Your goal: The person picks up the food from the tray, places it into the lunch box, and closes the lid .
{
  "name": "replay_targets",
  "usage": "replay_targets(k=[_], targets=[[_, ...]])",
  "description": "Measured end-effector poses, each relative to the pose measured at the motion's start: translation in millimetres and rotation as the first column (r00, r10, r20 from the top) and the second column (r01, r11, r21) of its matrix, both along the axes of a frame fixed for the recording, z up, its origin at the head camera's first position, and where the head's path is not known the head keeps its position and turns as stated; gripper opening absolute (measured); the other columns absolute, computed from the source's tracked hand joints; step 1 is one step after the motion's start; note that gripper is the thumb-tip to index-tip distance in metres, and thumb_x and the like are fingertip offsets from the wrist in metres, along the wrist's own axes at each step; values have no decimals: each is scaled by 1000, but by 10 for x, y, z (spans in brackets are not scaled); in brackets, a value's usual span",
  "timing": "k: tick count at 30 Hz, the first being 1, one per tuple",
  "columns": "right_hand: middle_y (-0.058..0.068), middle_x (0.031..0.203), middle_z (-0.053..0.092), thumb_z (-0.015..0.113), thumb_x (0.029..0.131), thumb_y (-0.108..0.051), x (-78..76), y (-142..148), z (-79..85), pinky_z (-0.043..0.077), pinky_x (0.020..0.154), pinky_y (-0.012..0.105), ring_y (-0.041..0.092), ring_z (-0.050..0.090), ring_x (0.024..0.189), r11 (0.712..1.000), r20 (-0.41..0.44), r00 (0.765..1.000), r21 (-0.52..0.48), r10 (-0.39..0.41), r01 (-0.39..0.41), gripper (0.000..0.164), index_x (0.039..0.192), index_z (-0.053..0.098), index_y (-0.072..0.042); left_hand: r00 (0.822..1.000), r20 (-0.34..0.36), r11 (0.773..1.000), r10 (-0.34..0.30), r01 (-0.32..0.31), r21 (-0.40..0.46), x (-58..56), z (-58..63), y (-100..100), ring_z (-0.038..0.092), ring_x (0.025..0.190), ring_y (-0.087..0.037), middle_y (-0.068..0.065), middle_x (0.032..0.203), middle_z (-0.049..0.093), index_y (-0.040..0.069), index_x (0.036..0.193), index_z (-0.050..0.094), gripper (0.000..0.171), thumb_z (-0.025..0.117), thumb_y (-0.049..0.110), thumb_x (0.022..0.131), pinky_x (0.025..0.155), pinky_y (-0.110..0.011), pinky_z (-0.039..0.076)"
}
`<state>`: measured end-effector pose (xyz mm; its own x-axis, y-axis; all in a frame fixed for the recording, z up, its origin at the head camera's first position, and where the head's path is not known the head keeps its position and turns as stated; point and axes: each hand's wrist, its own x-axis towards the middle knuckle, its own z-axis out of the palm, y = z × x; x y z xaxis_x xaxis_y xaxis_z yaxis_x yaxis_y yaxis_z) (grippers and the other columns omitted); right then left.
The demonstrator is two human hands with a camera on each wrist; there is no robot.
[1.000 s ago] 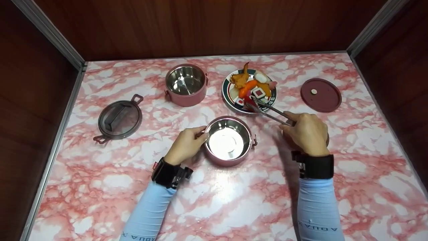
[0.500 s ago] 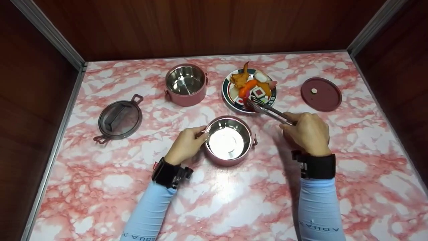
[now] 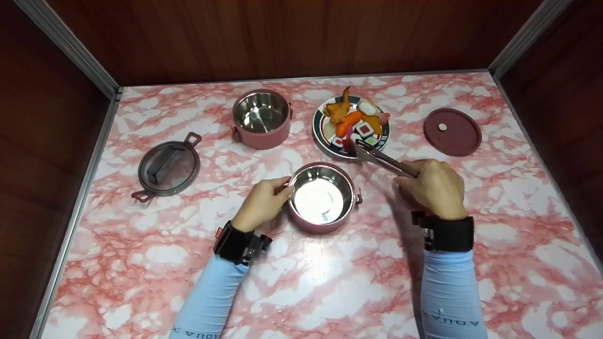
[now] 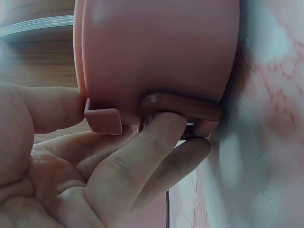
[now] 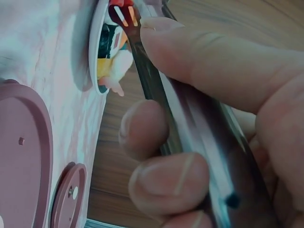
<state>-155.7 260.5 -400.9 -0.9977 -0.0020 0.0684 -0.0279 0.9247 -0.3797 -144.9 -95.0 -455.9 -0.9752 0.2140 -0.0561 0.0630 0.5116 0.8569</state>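
Observation:
My left hand point(image 3: 260, 202) holds a pink steel-lined pot point(image 3: 313, 227) by its side handle. In the left wrist view, fingers point(image 4: 137, 152) curl into the handle while the thumb lies near the rim of the pot point(image 4: 161, 47). My right hand point(image 3: 435, 188) grips metal tongs point(image 3: 386, 161). Their fork-like tips are close together over the near edge of the patterned plate point(image 3: 320, 129), beside a red food piece point(image 3: 347, 145). Whether they pinch it cannot be made out. Fried food point(image 3: 337, 113), an orange piece point(image 3: 348, 123) and sushi rolls point(image 3: 364, 129) share the plate.
Another pink pot point(image 3: 262, 140) stands behind, left of the plate. A glass lid point(image 3: 170, 167) with two handles lies at left. At right is a dark pink lid point(image 3: 454, 134); another lid point(image 5: 23, 156) lies partly under my right hand. Wooden panels point(image 3: 301, 42) enclose the table.
The tongs' tips have drawn together and shifted slightly right at the plate's near edge. My right hand has moved a little right. The left hand and its pot stay in place.

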Motion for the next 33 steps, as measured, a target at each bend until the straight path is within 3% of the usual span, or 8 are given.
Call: replay_targets(k=[7,12,20,25,28,33], targets=[[8,107,74,80,81,-40,8,24,9,45,66,54,37,65,92,999,7,1000,-31,-10,10,34,112,78,-29,1000,19,1000,8,-7,-8,5,5,6,61,91,-14,-6,119,69,2,134,60,40,62,21,99,83,-30,50],[7,103,74,81,81,-39,40,30,40,47,70,52,33,67,89,991,-60,998,-132,-2,-6,31,110,79,-28,1000,20,1000,-1,1,-14,5,12,6,61,82,-17,-8,118,69,0,135,59,42,62,21,99,75,-31,51],[0,103,74,78,83,-47,150,3,223,41,73,29,18,59,79,958,-94,992,-268,80,-102,38,114,77,-26,1000,-5,1000,-1,1,-15,3,15,11,62,100,-16,-9,120,69,1,133,60,40,63,20,99,89,-32,50],[-1,104,74,82,81,-42,227,-26,298,45,71,31,17,62,76,958,-121,979,-219,163,-186,35,111,78,-25,1000,-17,1000,-11,10,-22,0,11,22,60,113,-18,-11,122,67,1,133,61,40,63,21,98,99,-34,46],[-3,98,73,81,81,-42,247,-44,314,47,70,39,16,61,74,960,-92,970,-150,225,-237,33,111,78,-27,1000,-16,1000,-15,14,-19,-1,0,28,60,116,-19,-12,124,67,1,133,61,40,63,21,98,101,-35,45],[-8,83,71,81,82,-41,232,-100,294,46,64,39,13,58,70,941,-45,942,-45,333,-335,32,112,77,-31,1000,-11,1000,-14,14,-11,-4,-24,30,60,114,-18,-11,123,67,1,133,61,40,62,21,99,101,-34,45]])
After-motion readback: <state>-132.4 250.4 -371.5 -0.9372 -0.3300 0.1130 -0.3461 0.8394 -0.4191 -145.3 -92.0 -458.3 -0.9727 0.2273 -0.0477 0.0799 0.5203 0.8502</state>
